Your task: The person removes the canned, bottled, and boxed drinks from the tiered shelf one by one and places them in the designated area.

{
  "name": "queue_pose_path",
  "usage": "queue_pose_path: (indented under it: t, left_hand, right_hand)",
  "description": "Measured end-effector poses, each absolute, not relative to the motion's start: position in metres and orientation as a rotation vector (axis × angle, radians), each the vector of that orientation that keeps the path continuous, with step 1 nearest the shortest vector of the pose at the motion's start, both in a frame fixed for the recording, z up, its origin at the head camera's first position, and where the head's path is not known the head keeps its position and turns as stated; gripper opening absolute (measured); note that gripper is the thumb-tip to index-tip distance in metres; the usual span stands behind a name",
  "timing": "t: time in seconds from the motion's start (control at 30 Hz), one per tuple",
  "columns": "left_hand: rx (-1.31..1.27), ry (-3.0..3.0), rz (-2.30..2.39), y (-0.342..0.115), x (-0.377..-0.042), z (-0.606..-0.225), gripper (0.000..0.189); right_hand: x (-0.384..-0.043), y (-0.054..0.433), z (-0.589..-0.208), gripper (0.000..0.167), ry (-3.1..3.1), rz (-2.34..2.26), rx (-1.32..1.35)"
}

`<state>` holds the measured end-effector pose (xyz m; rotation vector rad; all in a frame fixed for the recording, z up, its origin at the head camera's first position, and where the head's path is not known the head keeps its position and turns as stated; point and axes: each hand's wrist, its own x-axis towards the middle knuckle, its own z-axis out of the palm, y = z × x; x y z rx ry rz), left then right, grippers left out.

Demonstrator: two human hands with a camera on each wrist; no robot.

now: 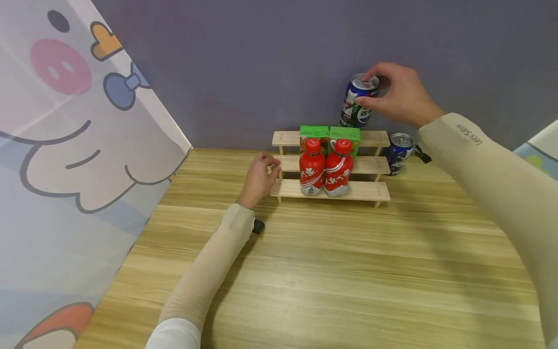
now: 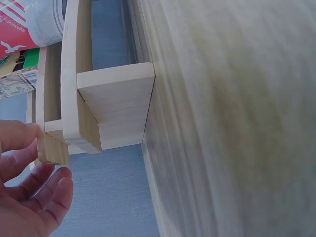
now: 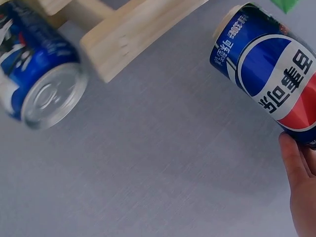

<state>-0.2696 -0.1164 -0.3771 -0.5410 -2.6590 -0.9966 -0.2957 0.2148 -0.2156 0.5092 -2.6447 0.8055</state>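
My right grip (image 1: 394, 92) pinches a can (image 3: 276, 79) near its top; my left grip (image 1: 260, 179) holds the rack (image 1: 368, 190) edge, counter (image 1: 331, 261) spreading before it.

"Any way in from the front?"

"Plenty — the table (image 1: 327, 266) is free between the two forearms, right up to the wooden rack (image 1: 368, 190)."

"And past its lowest step?"

"Not down the middle. The red bottles (image 1: 337, 168) stand side by side there, the green boxes (image 1: 344, 133) close behind. There's bare plank at both ends, though."

"From the left, then?"

"The left hand (image 1: 259, 179) blocks that, fingers on the rack's end."

"The right?"

"A standing can (image 1: 399, 152) sits just beside the rack — and the right hand (image 1: 398, 94) with the raised can (image 1: 355, 99) fills the space above its back step, near the wall (image 1: 244, 72)."
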Motion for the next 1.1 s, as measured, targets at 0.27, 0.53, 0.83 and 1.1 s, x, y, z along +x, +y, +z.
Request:
queue_pose_path:
  t: [0.27, 0.53, 0.83, 1.1]
  left_hand:
    - [-0.544, -2.654, -1.006, -0.118, -0.271, -0.378, 0.018]
    - [-0.56, -2.627, -1.024, -0.119, -0.272, -0.381, 0.018]
    - [-0.533, -2.633, -1.026, -0.12, -0.271, -0.38, 0.018]
    - [-0.534, -2.636, -1.007, -0.121, -0.271, -0.38, 0.02]
  right_hand:
    - [-0.287, 0.234, -0.218, 0.051, -2.621, 0.804, 0.476]
    - [-0.277, 0.254, -0.219, 0.051, -2.596, 0.772, 0.4]
    - [-0.263, 0.281, -0.222, 0.045, -2.506, 0.701, 0.42]
    - [-0.254, 0.307, -0.228, 0.045, -2.438, 0.645, 0.362]
